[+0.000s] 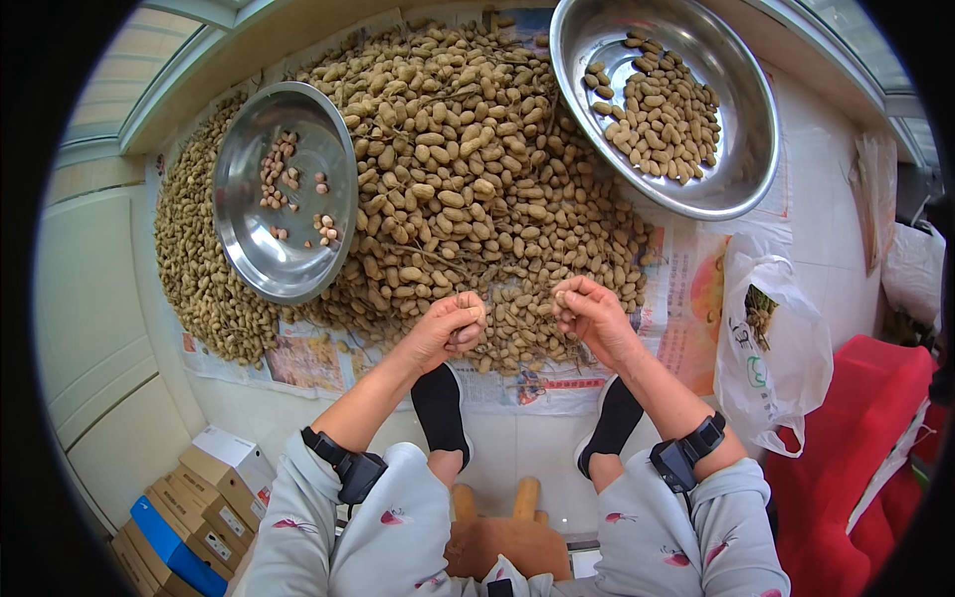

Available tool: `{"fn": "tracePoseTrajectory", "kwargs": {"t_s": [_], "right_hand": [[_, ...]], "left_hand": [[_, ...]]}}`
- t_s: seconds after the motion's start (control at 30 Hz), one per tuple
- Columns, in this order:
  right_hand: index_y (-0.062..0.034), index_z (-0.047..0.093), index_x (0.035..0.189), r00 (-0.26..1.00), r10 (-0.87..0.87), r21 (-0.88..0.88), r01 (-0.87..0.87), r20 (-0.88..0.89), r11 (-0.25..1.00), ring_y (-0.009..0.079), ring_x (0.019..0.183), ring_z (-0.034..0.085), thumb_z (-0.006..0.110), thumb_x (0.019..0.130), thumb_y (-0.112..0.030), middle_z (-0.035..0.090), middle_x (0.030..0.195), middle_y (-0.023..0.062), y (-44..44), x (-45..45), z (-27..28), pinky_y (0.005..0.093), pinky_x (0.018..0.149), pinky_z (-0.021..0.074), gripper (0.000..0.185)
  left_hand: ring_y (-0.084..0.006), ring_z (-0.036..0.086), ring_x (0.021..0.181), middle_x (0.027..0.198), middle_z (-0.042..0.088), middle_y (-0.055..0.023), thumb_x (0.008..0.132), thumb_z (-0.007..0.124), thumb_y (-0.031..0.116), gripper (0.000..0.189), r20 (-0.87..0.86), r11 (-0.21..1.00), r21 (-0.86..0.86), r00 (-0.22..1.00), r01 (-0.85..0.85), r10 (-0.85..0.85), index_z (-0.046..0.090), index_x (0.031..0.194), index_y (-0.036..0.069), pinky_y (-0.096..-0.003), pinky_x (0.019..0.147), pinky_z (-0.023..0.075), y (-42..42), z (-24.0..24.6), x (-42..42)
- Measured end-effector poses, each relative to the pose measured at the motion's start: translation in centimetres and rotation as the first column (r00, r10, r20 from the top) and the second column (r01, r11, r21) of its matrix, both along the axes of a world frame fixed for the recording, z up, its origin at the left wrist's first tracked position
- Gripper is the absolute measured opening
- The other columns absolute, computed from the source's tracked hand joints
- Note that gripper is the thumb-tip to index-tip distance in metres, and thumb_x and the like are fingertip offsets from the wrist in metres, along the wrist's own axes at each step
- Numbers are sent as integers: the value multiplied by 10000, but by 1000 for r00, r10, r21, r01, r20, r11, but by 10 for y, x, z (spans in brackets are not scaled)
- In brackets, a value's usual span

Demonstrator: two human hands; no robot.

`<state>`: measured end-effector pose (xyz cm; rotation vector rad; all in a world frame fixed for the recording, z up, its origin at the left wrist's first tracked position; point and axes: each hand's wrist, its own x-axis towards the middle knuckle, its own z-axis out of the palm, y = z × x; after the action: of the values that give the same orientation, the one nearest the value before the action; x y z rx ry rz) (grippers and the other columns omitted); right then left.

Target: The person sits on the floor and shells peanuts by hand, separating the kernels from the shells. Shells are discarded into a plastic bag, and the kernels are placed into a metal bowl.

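Note:
My left hand (456,326) is curled in above the near edge of the peanut heap, its thumb pressed to the fingers. To its right, my right hand (593,312) is held apart from it with thumb and fingertips pinched together. Whether either hand grips a small thing is too fine to make out. Beneath and beyond both hands spreads a large heap of unshelled peanuts (448,179). On its left side a steel basin (250,246) holds a few shelled kernels (276,168). At the far right, a larger steel basin (746,142) contains unshelled peanuts (664,112).
Printed paper sheets (683,328) lie under the heap. A white plastic bag (791,358) with dry plant matter stands right, near red fabric (843,448). Shoe boxes (201,507) are stacked at lower left. A wooden stool (507,545) shows between my legs.

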<state>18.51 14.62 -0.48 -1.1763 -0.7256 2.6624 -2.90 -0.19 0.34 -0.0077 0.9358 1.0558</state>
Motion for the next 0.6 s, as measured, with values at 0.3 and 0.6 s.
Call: {"fn": "tracePoseTrajectory", "kwargs": {"t_s": [0.3, 0.6], "right_hand": [[12, 450, 1250, 959, -176, -286, 108, -222, 952, 241, 1059, 563, 378, 987, -282, 540, 1195, 170, 10, -18, 3, 387, 886, 509, 401], [13, 544, 1133, 996, 38, 22, -40, 86, 999, 109, 845, 573, 465, 963, -185, 617, 985, 84, 22, -27, -10, 231, 645, 512, 273]], "left_hand": [[-60, 324, 481, 608, 468, -16, 897, 565, 175, 170, 228, 996, 79, 974, -32, 13, 508, 814, 38, -205, 418, 245, -6, -3, 8], [-65, 335, 477, 597, 463, 4, 882, 559, 158, 166, 272, 980, 187, 955, 72, -122, 528, 767, 42, -211, 460, 268, -10, -3, 6]]}}
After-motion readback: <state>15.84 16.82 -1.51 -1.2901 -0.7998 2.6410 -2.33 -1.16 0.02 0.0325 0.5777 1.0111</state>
